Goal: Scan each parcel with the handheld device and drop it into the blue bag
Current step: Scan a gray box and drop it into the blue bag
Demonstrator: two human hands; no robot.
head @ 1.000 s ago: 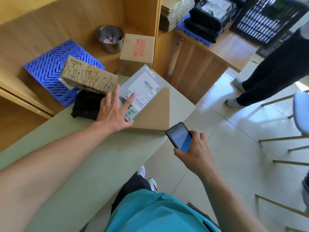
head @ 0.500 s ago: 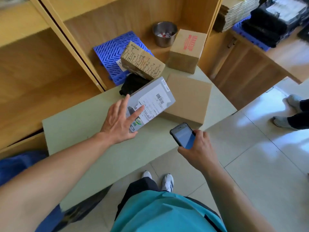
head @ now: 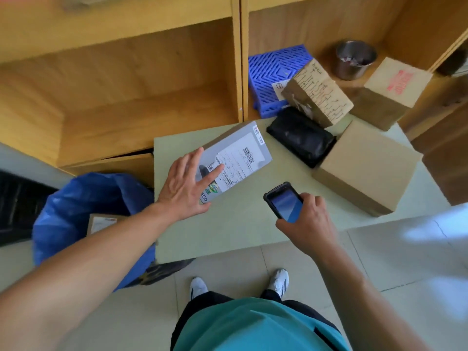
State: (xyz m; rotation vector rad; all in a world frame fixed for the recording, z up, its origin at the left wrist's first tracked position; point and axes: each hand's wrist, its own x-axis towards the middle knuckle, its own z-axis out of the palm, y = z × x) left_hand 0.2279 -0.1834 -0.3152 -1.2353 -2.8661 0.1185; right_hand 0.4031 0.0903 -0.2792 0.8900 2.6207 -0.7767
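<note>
- Setting: pale green tabletop (head: 240, 231) in front of open wooden shelving (head: 126, 97); tiled floor below.
- Left hand (head: 186, 184): fingers straight and spread, laid flat on the top face of the grey parcel (head: 243, 158), not curled round it. The index finger lies on the shipping label (head: 235, 164).
- Right hand (head: 307, 219): wrapped round the handheld device (head: 285, 202), screen up, near the parcel but apart from it.
- The grey parcel sits at the tabletop's left rear, label up. The barcode (head: 248, 155) is uncovered, beyond the fingertip. Cannot tell whether the parcel lies flat or is tipped.
- Blue bag (head: 76, 198): on the floor just beside the tabletop's left edge, mouth open, one cardboard parcel (head: 101, 222) inside.
- Right rear: black pouch (head: 301, 138), plain carton (head: 367, 165), printed carton (head: 316, 97), red-lettered carton (head: 395, 89).
- Judgement: the grey parcel is the one in hand, at scan or transfer.
- Method note: leave fingers off the barcode, aim the device's top end squarely at it, and confirm the read. Then take a firm edge grip before the parcel passes the tabletop's left edge. Release over the bag's mouth, not its rim.
</note>
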